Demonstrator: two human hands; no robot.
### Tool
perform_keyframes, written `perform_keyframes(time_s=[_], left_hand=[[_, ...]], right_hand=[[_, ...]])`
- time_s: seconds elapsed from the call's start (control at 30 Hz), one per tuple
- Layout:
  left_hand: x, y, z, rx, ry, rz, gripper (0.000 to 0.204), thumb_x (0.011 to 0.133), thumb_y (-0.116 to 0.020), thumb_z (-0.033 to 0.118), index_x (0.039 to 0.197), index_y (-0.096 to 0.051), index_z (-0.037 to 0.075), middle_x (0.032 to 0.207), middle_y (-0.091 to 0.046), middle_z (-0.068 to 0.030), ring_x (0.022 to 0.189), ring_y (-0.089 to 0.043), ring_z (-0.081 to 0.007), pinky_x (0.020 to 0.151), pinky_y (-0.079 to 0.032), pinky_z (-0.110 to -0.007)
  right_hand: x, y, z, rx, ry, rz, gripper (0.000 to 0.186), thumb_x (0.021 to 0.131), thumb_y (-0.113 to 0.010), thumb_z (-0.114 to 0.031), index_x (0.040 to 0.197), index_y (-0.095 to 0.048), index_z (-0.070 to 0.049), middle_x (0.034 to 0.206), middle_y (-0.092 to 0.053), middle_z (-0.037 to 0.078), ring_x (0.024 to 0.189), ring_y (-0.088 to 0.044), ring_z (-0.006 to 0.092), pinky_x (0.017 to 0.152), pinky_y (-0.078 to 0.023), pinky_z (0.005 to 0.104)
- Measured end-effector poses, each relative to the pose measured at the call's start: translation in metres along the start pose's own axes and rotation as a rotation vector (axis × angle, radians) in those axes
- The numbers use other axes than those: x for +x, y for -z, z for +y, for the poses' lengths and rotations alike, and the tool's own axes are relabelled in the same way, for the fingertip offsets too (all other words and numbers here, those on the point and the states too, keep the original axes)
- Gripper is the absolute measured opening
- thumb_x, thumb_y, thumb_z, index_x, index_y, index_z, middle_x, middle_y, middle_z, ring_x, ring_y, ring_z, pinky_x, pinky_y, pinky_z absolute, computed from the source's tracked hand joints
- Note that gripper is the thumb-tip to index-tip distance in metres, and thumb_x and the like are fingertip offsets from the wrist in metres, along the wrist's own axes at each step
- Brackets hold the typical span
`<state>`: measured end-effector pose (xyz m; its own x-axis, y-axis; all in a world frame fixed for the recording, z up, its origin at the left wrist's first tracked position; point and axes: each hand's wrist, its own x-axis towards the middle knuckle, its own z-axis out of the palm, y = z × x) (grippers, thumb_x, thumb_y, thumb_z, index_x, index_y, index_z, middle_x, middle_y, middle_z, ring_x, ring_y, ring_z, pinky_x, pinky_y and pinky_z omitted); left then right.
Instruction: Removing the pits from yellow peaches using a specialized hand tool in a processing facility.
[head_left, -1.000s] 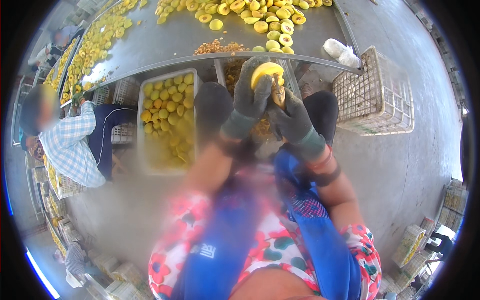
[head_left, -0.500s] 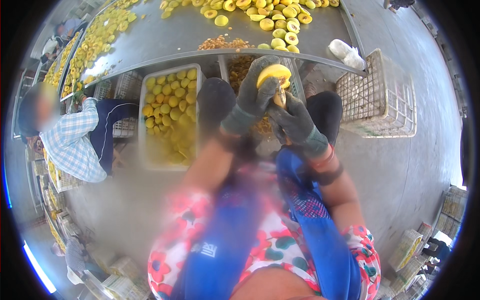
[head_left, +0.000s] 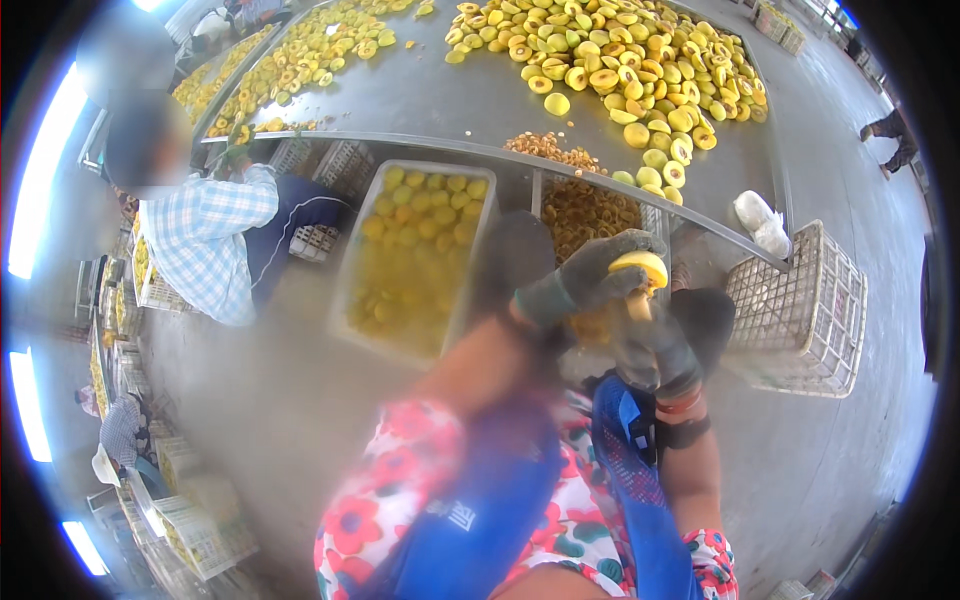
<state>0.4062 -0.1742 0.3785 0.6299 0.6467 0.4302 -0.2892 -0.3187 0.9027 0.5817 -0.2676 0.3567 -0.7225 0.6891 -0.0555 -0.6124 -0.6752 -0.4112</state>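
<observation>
My left hand [head_left: 600, 270], in a dark grey glove, is closed around a yellow peach half [head_left: 645, 265]. Just below the fruit, my gloved right hand [head_left: 655, 352] grips a small hand tool [head_left: 639, 306] with a pale, narrow shape. The tool's upper end meets the underside of the peach; its working tip is hidden, and motion smears the right fingers. Both hands are held above my lap, in front of a crate of brown peach pits [head_left: 590, 213]. More pits [head_left: 552, 150] lie along the near edge of the metal table.
The metal table [head_left: 420, 105] carries a large heap of peach halves [head_left: 640, 70]. A white bin [head_left: 343, 290] of whole peaches stands to my left. At right are a white plastic crate [head_left: 800, 310] and a white bag [head_left: 762, 222]. A person in a checked shirt [head_left: 205, 230] sits at left.
The view has swung, so the table, bins and hands appear farther right and lower. The left hand keeps the peach half; the right still holds the tool against it.
</observation>
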Motion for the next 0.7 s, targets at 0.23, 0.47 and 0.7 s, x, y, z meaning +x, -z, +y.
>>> perform_keyframes(time_s=[0.23, 0.47, 0.7], left_hand=[[0.002, -0.015, -0.022, -0.098, -0.052, 0.362, 0.034, 0.097, -0.045, 0.026, 0.117, -0.052, -0.001, 0.101, -0.059, -0.0082, 0.095, -0.056, -0.0149, 0.084, -0.047, -0.030], [0.008, -0.007, -0.041, -0.080, 0.175, 0.796, 0.044, 0.099, -0.039, 0.039, 0.108, -0.055, -0.001, 0.096, -0.063, -0.0109, 0.088, -0.059, -0.0159, 0.079, -0.048, -0.030], [-0.041, 0.026, -0.028, 0.209, -0.026, 0.785, 0.049, 0.098, -0.036, 0.044, 0.106, -0.058, 0.001, 0.097, -0.063, -0.0096, 0.072, -0.063, -0.0145, 0.060, -0.053, -0.025]], right_hand=[[0.016, -0.022, -0.001, -1.582, 0.221, 0.596, 0.015, 0.079, -0.061, -0.008, 0.094, -0.061, -0.006, 0.080, -0.058, 0.006, 0.071, -0.057, 0.0188, 0.061, -0.046, 0.0289], [0.025, -0.038, 0.000, -0.479, 0.237, 0.472, 0.013, 0.088, -0.053, -0.011, 0.099, -0.055, -0.004, 0.072, -0.050, -0.004, 0.058, -0.045, 0.0051, 0.049, -0.034, 0.0184], [0.036, -0.023, 0.004, -0.452, 0.206, 0.633, 0.021, 0.088, -0.053, -0.011, 0.107, -0.053, -0.003, 0.075, -0.049, -0.005, 0.057, -0.045, 0.0037, 0.049, -0.034, 0.0168]])
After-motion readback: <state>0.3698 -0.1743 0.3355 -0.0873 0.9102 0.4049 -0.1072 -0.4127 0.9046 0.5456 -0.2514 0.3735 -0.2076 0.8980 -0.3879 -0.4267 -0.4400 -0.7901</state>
